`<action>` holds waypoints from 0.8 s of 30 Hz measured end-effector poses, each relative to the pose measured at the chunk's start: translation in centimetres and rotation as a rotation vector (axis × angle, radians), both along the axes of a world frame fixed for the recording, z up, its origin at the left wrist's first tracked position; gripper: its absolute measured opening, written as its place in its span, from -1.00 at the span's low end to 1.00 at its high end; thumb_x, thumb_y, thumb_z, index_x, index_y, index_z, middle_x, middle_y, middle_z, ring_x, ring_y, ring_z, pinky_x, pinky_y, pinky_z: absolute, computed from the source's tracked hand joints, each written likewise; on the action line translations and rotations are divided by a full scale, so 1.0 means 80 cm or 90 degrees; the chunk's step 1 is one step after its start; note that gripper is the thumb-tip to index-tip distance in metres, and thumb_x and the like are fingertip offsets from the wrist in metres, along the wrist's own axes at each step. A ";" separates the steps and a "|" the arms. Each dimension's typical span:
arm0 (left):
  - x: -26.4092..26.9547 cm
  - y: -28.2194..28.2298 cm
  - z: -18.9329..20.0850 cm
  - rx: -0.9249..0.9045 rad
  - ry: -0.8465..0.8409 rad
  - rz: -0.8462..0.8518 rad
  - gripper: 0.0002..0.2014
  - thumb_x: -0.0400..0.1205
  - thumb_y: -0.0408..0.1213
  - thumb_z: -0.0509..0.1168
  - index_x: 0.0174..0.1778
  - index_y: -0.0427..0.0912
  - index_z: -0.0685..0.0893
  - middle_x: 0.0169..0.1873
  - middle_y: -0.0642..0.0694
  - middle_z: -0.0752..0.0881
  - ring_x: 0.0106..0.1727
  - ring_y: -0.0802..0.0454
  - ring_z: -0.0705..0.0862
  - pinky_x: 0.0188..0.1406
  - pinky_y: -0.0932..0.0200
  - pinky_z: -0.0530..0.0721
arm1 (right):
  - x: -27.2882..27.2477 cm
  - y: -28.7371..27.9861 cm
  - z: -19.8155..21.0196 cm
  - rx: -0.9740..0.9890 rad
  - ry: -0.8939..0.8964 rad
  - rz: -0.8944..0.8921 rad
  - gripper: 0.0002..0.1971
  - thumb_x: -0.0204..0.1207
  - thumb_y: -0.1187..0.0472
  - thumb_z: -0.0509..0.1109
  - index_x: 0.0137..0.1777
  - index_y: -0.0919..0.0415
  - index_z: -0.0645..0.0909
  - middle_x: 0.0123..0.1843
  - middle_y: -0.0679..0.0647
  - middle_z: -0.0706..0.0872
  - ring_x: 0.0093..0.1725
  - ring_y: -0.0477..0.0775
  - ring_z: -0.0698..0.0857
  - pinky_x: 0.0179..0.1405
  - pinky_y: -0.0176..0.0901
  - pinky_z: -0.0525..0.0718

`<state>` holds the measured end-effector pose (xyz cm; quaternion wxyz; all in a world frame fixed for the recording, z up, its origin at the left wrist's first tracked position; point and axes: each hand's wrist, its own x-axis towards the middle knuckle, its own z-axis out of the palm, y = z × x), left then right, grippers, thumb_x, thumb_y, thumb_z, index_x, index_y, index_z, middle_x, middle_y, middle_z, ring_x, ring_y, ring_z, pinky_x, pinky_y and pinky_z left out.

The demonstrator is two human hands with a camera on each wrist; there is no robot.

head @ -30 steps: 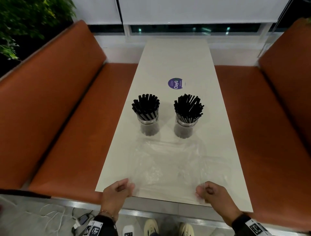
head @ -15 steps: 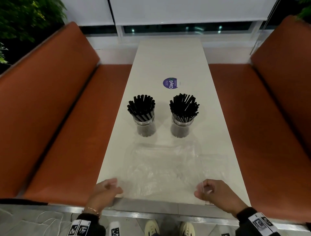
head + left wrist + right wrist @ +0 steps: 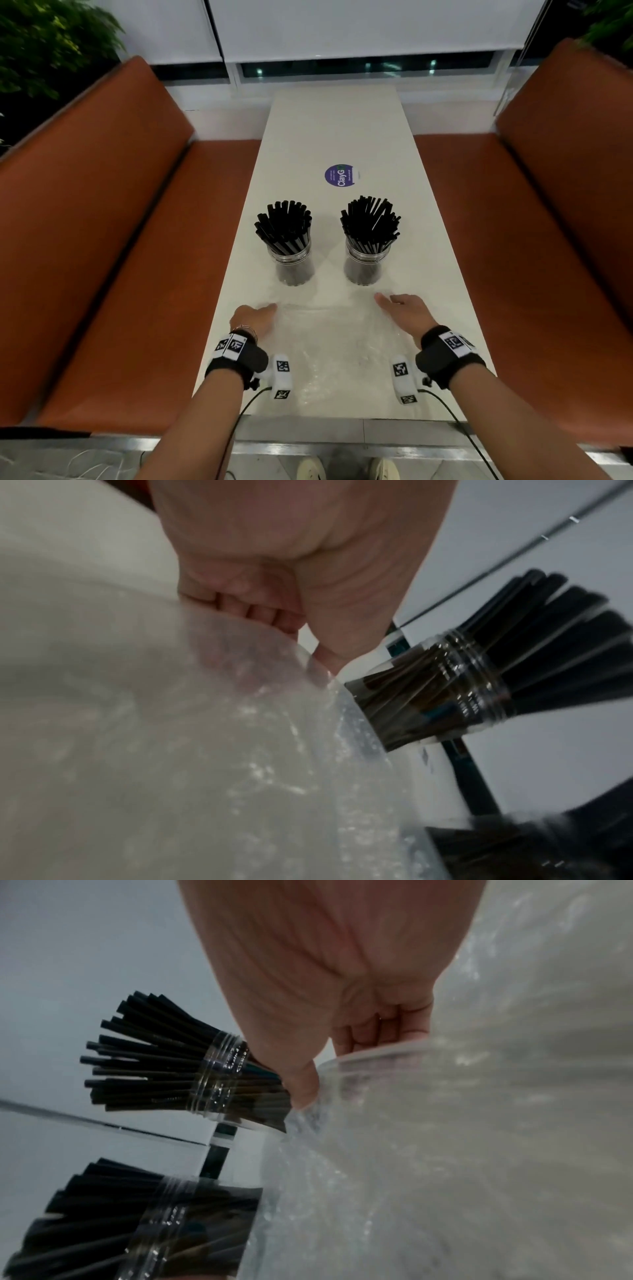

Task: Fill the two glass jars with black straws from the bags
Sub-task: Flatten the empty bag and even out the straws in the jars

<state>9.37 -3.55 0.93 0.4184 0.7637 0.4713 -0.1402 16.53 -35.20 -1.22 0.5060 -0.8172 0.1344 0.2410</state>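
Observation:
Two glass jars stand side by side mid-table, the left jar (image 3: 295, 265) (image 3: 445, 696) and the right jar (image 3: 363, 269) (image 3: 222, 1074), each packed with black straws (image 3: 284, 226) (image 3: 370, 222). Clear plastic bags (image 3: 337, 346) (image 3: 205, 750) (image 3: 479, 1123) lie flat between the jars and the table's near edge. My left hand (image 3: 255, 317) (image 3: 322, 653) pinches the bags' far edge just short of the left jar, fingers curled under, thumb on top. In front of the right jar, my right hand (image 3: 404, 308) (image 3: 308, 1080) pinches that far edge the same way.
A round purple sticker (image 3: 339, 175) lies on the white table (image 3: 335, 130) beyond the jars. Orange benches run along the left (image 3: 102, 274) and right (image 3: 548, 257) sides. The table's near edge (image 3: 342, 419) is under my forearms, with cables hanging from both wrists.
Both hands have moved from the table's near edge forward over the bags to their far edge by the jars. The jars have not moved.

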 end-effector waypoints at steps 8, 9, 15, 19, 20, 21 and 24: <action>-0.036 0.001 0.011 -0.240 -0.273 0.240 -0.80 0.85 -0.09 0.30 0.20 -0.15 0.67 0.01 -0.13 0.68 -0.25 0.02 0.62 -0.34 0.10 0.67 | -0.025 -0.008 0.045 0.196 -0.045 -0.093 -0.73 0.66 0.05 0.58 -0.14 0.27 0.83 -0.24 0.00 0.63 -0.23 0.10 0.54 -0.11 -0.09 0.58; -0.042 0.003 0.011 -0.239 -0.278 0.236 -0.74 0.84 0.00 0.30 0.21 -0.13 0.68 -0.06 -0.10 0.68 -0.32 0.06 0.56 -0.44 0.16 0.57 | -0.029 -0.009 0.052 0.219 -0.046 -0.094 -0.73 0.68 0.06 0.57 0.00 0.32 0.85 -0.22 -0.01 0.65 -0.26 0.10 0.57 -0.08 -0.02 0.65; -0.064 0.007 0.012 -0.288 -0.226 0.119 -0.68 0.70 0.18 0.42 0.01 0.00 0.87 0.02 -0.02 0.82 -0.25 0.08 0.61 -0.25 0.14 0.60 | -0.054 -0.008 0.070 0.206 -0.148 -0.074 -0.77 0.80 0.09 0.39 0.06 0.19 0.81 -0.19 0.11 0.70 -0.39 0.07 0.68 -0.36 -0.09 0.73; -0.065 -0.006 0.018 -0.161 -0.406 0.110 -0.80 0.77 -0.15 0.44 -0.03 -0.22 0.83 -0.01 -0.23 0.87 -0.44 0.02 0.65 -0.46 0.19 0.67 | -0.066 -0.002 0.054 0.063 -0.259 -0.047 -0.78 0.82 0.04 0.34 0.00 0.05 0.75 -0.34 0.06 0.70 -0.54 -0.14 0.55 -0.49 -0.23 0.57; -0.063 -0.010 0.023 -0.100 -0.418 0.115 -0.80 0.77 -0.12 0.43 -0.03 -0.18 0.83 -0.15 -0.25 0.83 -0.51 -0.01 0.58 -0.58 0.23 0.60 | -0.069 0.001 0.047 0.034 -0.283 -0.038 -0.78 0.82 0.03 0.34 -0.01 0.03 0.75 -0.38 0.04 0.69 -0.53 -0.17 0.54 -0.45 -0.29 0.55; -0.060 -0.014 0.027 -0.032 -0.423 0.115 -0.76 0.77 -0.05 0.40 -0.06 -0.12 0.83 -0.29 -0.21 0.76 -0.50 -0.06 0.57 -0.60 0.20 0.59 | -0.072 0.004 0.041 0.018 -0.295 -0.035 -0.78 0.82 0.02 0.33 0.00 0.03 0.74 -0.39 0.03 0.68 -0.51 -0.16 0.53 -0.44 -0.33 0.53; -0.056 -0.016 0.035 0.054 -0.349 0.135 -0.50 0.71 0.35 0.25 -0.20 -0.01 0.75 -0.38 -0.05 0.70 -0.33 -0.10 0.65 -0.27 -0.02 0.76 | -0.075 0.004 0.031 0.003 -0.283 -0.048 -0.79 0.82 0.02 0.33 0.04 0.05 0.74 -0.36 0.02 0.66 -0.41 0.01 0.53 -0.37 -0.25 0.54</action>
